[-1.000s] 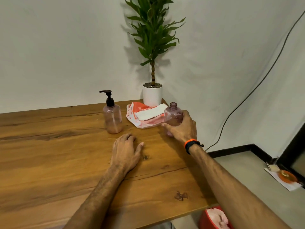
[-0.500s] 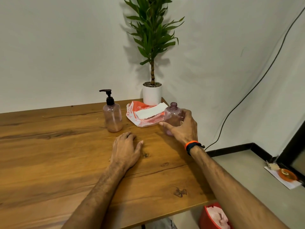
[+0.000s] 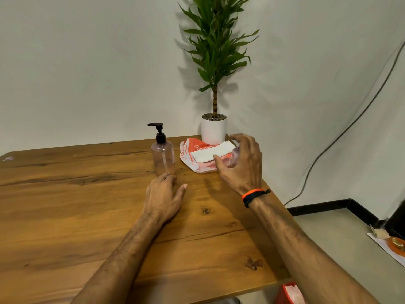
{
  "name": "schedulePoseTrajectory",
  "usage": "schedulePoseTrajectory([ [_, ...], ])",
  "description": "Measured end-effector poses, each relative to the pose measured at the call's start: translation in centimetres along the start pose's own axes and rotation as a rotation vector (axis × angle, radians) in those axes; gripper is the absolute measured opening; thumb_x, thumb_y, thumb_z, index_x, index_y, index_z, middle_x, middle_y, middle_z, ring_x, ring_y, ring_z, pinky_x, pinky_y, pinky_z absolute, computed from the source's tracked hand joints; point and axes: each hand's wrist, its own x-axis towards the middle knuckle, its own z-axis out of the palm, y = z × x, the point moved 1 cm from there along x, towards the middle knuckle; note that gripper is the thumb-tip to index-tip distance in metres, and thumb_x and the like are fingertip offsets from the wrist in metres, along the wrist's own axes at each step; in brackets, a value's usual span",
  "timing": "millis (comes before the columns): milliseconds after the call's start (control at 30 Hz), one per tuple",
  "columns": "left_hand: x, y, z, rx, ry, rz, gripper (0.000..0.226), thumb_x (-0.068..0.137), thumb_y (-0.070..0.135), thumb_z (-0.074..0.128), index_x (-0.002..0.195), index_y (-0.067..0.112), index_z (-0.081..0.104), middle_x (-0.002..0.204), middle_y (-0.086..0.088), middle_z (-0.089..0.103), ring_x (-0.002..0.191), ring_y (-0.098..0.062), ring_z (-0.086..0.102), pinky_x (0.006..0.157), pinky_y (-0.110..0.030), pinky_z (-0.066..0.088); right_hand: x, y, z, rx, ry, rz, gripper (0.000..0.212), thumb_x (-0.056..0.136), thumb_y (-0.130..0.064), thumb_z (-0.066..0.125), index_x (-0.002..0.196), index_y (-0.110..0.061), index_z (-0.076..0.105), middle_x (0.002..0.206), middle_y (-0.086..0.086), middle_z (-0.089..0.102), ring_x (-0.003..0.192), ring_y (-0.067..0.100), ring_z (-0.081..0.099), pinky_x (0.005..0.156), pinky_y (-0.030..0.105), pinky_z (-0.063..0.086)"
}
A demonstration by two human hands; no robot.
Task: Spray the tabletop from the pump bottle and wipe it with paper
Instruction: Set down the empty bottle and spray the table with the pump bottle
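I count two bottles: one pump bottle (image 3: pixel 163 155) with a black pump head, and one capless bottle (image 3: pixel 232 158) mostly hidden behind the right hand (image 3: pixel 242 164). Hands: two, the second being the left hand (image 3: pixel 163 199). Tables: one wooden table (image 3: pixel 65 216). Tissue packs: one orange pack (image 3: pixel 197 156), with one white paper sheet (image 3: pixel 211 152) on top. Potted plants: one (image 3: pixel 214 84). Wristbands: one (image 3: pixel 254 195). Red bins: one (image 3: pixel 289 294). Wall cables: one (image 3: pixel 350 123).

pump bottle (image 3: pixel 163 157) pink, black pump; paper (image 3: pixel 211 152) white; packet (image 3: pixel 197 161) orange-white; tabletop (image 3: pixel 65 216) brown woodgrain
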Motion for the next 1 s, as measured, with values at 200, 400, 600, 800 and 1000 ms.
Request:
schedulePoseTrajectory([
  [200,-0.7,-5.6,-3.8,0.041,0.025,-0.119,0.054,0.094,0.046,0.052,0.134,0.012,0.054,0.139,-0.007,0.054,0.128,-0.024,0.049,0.11,-0.041,0.038,0.2,-4.9,4.8,0.042,-0.138,-0.075,0.047,0.074,-0.036,0.072,0.115,-0.017,0.058,0.113,0.0,0.06,0.103,0.019,0.056,0.086,0.032,0.046],
  [400,-2.2,-10.7,-5.7,0.053,-0.014,-0.203,0.055,0.094,0.047,0.051,0.135,0.01,0.053,0.138,-0.009,0.054,0.127,-0.026,0.048,0.109,-0.042,0.038,1.0,-7.9,10.0,0.184,-0.364,-0.004,0.076,0.077,-0.039,0.072,0.142,-0.022,0.036,0.138,0.004,0.049,0.126,0.022,0.047,0.101,0.035,0.042],
  [600,-3.0,-12.9,-5.3,0.09,0.019,-0.173,0.053,0.095,0.047,0.047,0.134,0.013,0.056,0.146,-0.004,0.049,0.134,-0.023,0.043,0.112,-0.038,0.033,2.1,-9.1,13.2,0.292,-0.404,-0.049,0.1,0.072,-0.038,0.077,0.149,-0.044,0.014,0.13,0.006,0.05,0.111,0.016,0.05,0.089,0.027,0.041],
  [800,-2.9,-13.6,-4.6,0.107,0.054,-0.167,0.053,0.096,0.049,0.044,0.135,0.016,0.054,0.147,-0.003,0.047,0.136,-0.021,0.04,0.113,-0.036,0.031,2.2,-8.5,15.7,0.379,-0.38,-0.109,0.105,0.068,-0.027,0.082,0.146,-0.046,0.014,0.118,0.002,0.058,0.096,0.015,0.058,0.082,0.027,0.052],
  [1000,-2.8,-13.8,-4.3,0.108,0.06,-0.161,0.054,0.096,0.05,0.041,0.137,0.016,0.053,0.148,-0.002,0.045,0.137,-0.02,0.038,0.114,-0.037,0.03,2.0,-7.4,17.2,0.445,-0.342,-0.12,0.111,0.063,-0.026,0.085,0.147,-0.044,0.014,0.108,-0.006,0.055,0.08,-0.003,0.058,0.062,-0.002,0.042],
])
